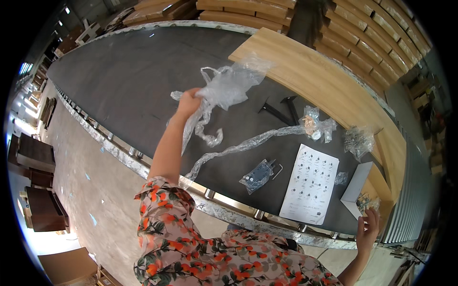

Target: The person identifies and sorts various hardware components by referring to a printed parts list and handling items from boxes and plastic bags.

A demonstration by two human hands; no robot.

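My left hand (191,101) is closed around a crumpled clear plastic wrap (229,88), held above the dark tabletop with loose strips trailing down. My right hand (368,229) is at the near edge of an open small cardboard box (359,178), fingers a little bent and apart, with nothing visible in them. Inside the box lies small metal hardware (365,199) in clear plastic. Left of the box is a printed instruction sheet (310,186) with rows of small pictures. A bag of dark parts (257,176) lies beside an L-shaped hex key (277,172).
A twisted plastic strip (243,142) runs to a bag of light-coloured small parts (311,125). Two black metal pieces (279,112) lie behind it. Another hardware bag (359,142) rests near a long wood panel (305,71). Stacked packed boards (372,40) stand beyond the roller table.
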